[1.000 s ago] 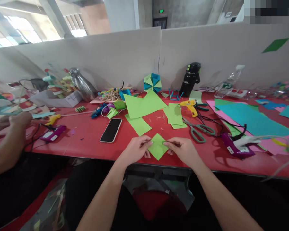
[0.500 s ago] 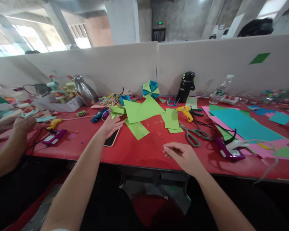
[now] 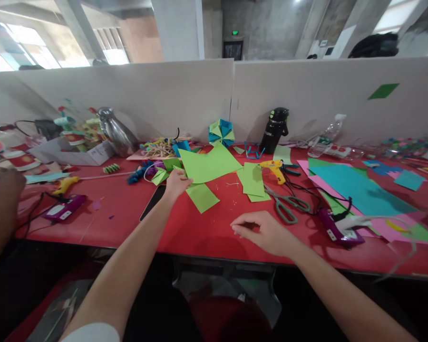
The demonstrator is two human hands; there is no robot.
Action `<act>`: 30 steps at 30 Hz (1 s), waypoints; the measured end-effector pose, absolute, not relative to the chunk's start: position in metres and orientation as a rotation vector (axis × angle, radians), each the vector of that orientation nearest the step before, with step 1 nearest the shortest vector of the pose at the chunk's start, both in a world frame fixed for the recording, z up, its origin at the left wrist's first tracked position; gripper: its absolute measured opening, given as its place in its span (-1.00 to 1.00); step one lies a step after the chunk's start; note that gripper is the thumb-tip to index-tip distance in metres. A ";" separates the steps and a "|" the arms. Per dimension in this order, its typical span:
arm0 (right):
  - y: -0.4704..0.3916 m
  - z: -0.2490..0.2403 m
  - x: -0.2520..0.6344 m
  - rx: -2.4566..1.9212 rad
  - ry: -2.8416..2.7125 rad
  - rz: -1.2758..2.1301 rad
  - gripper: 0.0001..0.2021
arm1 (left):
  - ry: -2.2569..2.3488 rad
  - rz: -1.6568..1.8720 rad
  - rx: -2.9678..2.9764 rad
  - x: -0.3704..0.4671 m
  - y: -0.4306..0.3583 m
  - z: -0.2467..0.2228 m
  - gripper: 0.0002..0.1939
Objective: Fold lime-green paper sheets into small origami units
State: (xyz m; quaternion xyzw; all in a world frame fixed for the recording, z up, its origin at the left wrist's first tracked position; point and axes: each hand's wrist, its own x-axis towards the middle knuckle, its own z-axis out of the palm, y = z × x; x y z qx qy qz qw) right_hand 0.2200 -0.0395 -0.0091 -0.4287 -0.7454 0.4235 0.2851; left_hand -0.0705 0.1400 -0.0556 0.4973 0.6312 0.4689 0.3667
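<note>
My left hand (image 3: 178, 183) is over the left edge of the green paper, fingers bent and loosely apart, its tips at the sheet's lower left corner. I cannot see whether they touch it. The large light green sheet (image 3: 210, 164) partly covers a smaller green square (image 3: 203, 198). Folded green paper pieces (image 3: 160, 175) lie just beyond the left hand, and a phone (image 3: 152, 203) is partly hidden by that forearm. My right hand (image 3: 262, 232) hovers low near the table's front edge, fingers curled, a gap between thumb and forefinger, holding nothing.
On the right are green paper pieces (image 3: 254, 180), scissors (image 3: 287, 209), a yellow glue gun (image 3: 274, 168), a purple power strip (image 3: 338, 230) with cables, and coloured sheets (image 3: 364, 187). A paper ball (image 3: 221, 133) and black bottle (image 3: 275, 130) stand behind. A co-worker's hand (image 3: 7, 185) is far left.
My left hand has moved right, from the folded pieces and phone to the green sheet's edge, and its fingers have bent. The right hand has shifted slightly left. The view has turned a little.
</note>
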 end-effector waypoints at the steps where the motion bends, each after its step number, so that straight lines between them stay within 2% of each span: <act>1: -0.038 -0.014 0.220 -1.154 -1.947 1.145 -0.77 | 1.615 1.231 1.282 -0.070 0.141 -0.056 -0.53; 10: -0.038 -0.043 0.226 -1.219 -1.991 1.040 -0.78 | 1.296 1.502 1.184 -0.047 0.132 -0.025 -0.62; 18: -0.028 -0.067 0.221 -1.319 -1.853 1.081 -0.73 | 1.086 1.471 1.108 -0.038 0.100 -0.015 -0.62; 22: -0.017 -0.080 0.221 -1.505 -1.688 0.814 -0.57 | 1.081 1.380 1.161 -0.047 0.094 -0.016 -0.59; 26: -0.003 -0.086 0.225 -1.684 -1.757 0.285 -0.43 | 1.102 1.316 1.259 -0.056 0.086 -0.011 -0.58; 28: 0.002 -0.089 0.227 -1.691 -1.931 0.103 -0.46 | 1.119 1.264 1.356 -0.061 0.081 -0.006 -0.58; 30: 0.006 -0.092 0.227 -1.651 -2.078 0.099 -0.62 | 1.153 1.166 1.467 -0.069 0.075 0.000 -0.60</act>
